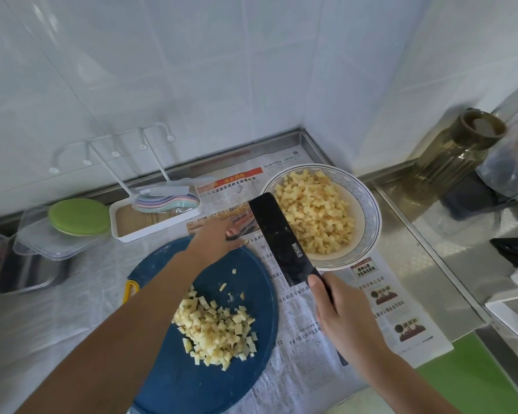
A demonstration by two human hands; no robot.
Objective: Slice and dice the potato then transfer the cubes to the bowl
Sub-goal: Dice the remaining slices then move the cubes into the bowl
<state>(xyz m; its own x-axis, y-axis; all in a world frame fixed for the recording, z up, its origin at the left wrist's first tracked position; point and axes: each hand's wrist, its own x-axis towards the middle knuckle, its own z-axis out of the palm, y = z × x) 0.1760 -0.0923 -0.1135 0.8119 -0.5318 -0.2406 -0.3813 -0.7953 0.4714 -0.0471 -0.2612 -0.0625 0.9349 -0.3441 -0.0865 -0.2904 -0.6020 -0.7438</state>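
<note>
A pile of pale potato cubes [216, 330] lies on the round blue cutting board [174, 383]. A white bowl [368, 231] with a blue pattern stands at the right rear, holding many potato cubes [314, 210]. My right hand [341, 312] grips the handle of a black cleaver [281, 237], whose blade lies flat over the bowl's left rim. My left hand [216, 234] reaches past the board's far edge beside the blade, fingers extended, holding nothing that I can see.
Newspaper [305, 339] covers the steel counter. A white tray with pastel spoons [159, 210] and a clear box with green lids [72, 222] sit at the back left. A ribbed glass jar [458, 150] stands at the right.
</note>
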